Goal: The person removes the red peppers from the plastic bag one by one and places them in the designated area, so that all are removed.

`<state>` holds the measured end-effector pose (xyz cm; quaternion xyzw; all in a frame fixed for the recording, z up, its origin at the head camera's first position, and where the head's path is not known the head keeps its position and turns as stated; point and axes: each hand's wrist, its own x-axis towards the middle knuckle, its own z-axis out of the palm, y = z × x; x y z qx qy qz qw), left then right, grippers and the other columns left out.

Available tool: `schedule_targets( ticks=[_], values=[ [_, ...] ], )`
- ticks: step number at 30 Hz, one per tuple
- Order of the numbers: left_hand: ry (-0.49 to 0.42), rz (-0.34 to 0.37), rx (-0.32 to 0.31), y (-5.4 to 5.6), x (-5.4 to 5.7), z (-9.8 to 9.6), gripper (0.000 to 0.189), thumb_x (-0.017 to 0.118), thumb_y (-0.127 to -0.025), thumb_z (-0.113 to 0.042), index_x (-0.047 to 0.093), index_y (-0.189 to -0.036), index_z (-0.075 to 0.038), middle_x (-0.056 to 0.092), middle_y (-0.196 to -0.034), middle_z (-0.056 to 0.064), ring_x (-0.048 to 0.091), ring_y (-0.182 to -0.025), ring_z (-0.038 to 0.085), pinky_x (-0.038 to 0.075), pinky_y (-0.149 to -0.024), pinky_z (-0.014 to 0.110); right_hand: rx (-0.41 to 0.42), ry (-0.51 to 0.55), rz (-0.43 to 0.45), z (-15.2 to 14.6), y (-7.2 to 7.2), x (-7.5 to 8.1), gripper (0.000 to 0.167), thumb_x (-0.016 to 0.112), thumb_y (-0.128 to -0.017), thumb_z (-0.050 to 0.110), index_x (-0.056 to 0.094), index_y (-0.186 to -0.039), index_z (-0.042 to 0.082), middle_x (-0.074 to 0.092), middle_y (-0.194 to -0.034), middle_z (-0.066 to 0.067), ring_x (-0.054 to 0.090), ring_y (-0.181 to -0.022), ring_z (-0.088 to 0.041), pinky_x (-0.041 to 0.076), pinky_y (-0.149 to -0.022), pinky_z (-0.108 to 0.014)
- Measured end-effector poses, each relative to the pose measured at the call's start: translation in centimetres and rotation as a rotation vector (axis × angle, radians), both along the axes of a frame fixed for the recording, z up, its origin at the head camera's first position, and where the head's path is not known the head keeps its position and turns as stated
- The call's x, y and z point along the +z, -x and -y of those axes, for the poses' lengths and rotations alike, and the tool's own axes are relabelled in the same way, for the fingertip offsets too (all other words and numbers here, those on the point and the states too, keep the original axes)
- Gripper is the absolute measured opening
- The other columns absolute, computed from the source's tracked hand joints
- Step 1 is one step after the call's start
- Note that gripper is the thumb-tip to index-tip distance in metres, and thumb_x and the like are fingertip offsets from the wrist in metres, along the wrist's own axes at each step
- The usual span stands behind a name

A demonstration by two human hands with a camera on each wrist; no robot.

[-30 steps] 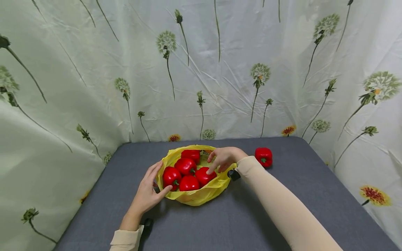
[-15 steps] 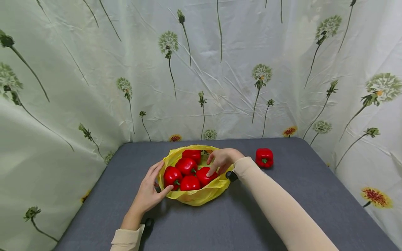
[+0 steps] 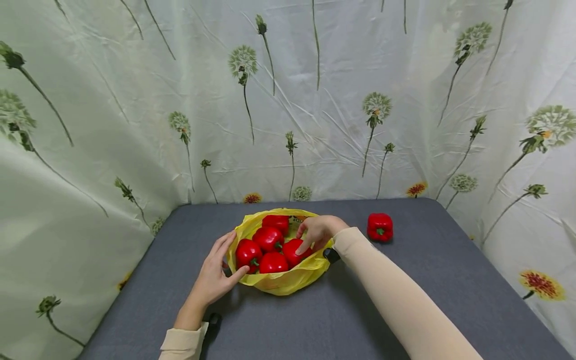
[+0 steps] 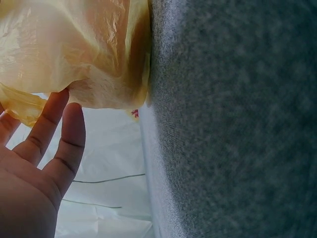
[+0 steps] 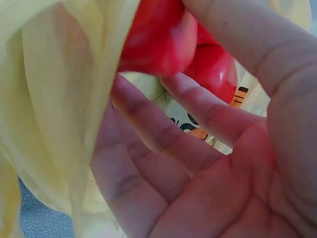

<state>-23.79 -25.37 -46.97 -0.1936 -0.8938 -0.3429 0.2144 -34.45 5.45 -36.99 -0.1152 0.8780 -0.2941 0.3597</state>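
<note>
A yellow plastic bag (image 3: 283, 286) stands on the table with its mouth spread, holding several glossy red bell peppers (image 3: 267, 238). My left hand (image 3: 215, 276) rests along the bag's left side, fingers extended and thumb near the front rim. In the left wrist view, the fingertips touch the thin plastic. My right hand (image 3: 317, 232) reaches inside from the right and grips the rightmost bell pepper (image 3: 294, 252) between thumb and fingers. In the right wrist view, the fingers come under that pepper (image 5: 158, 44), while part of the bag (image 5: 64, 99) covers some of them.
One more red bell pepper (image 3: 380, 227) lies alone on the dark grey table (image 3: 288, 330), right of the bag. A pale curtain (image 3: 333, 125) with dandelion prints hangs behind and on both sides of the table.
My right hand has lowered slightly onto the rightmost pepper and settled around it. The left hand stays at the bag's side. The head view has shifted a little.
</note>
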Motion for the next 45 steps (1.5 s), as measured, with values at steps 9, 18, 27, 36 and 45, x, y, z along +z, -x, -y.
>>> schedule_targets(
  ticks=[9,18,27,36,45],
  values=[
    [0.005,-0.002,0.004,0.0,-0.3,-0.1,0.091,0.091,-0.085,-0.024,0.046,-0.161,-0.004,0.049,-0.162,0.016,0.057,-0.123,0.025,0.054,-0.073,0.025,-0.034,0.006,-0.028,-0.2,-0.1,-0.3,0.062,0.085,-0.094,0.027,0.058,-0.144,0.003,0.067,-0.129,-0.013,0.077,-0.101,-0.025,0.063,-0.094,-0.035],
    [0.006,-0.025,0.001,0.2,-0.4,0.0,0.090,0.091,-0.084,-0.022,0.047,-0.160,-0.003,0.050,-0.161,0.018,0.057,-0.121,0.026,0.054,-0.072,0.024,-0.030,0.015,-0.049,-0.2,-0.1,-0.9,0.070,0.085,-0.094,0.032,0.054,-0.150,0.003,0.065,-0.136,-0.015,0.076,-0.102,-0.025,0.063,-0.096,-0.037],
    [0.011,-0.016,-0.003,0.2,-0.5,0.1,0.095,0.094,-0.080,-0.017,0.046,-0.161,-0.003,0.050,-0.161,0.017,0.057,-0.123,0.026,0.055,-0.073,0.026,-0.022,0.038,-0.054,-0.2,-0.1,-1.5,0.074,0.084,-0.094,0.034,0.051,-0.151,0.001,0.063,-0.135,-0.014,0.076,-0.098,-0.024,0.063,-0.097,-0.037],
    [0.002,-0.033,-0.007,0.2,-0.5,0.1,0.094,0.093,-0.081,-0.016,0.046,-0.162,-0.004,0.050,-0.161,0.018,0.058,-0.121,0.029,0.055,-0.071,0.026,-0.009,0.053,-0.047,-0.4,-0.3,-1.7,0.072,0.083,-0.095,0.033,0.050,-0.151,0.001,0.065,-0.131,-0.013,0.074,-0.098,-0.023,0.062,-0.098,-0.037],
    [0.001,-0.051,-0.022,0.2,-0.4,0.1,0.095,0.093,-0.081,-0.017,0.045,-0.161,-0.002,0.049,-0.162,0.018,0.057,-0.119,0.029,0.053,-0.069,0.025,0.008,0.077,-0.048,-0.7,-0.3,-1.9,0.073,0.082,-0.095,0.034,0.049,-0.152,0.002,0.063,-0.133,-0.012,0.073,-0.098,-0.023,0.062,-0.098,-0.036]
  ],
)
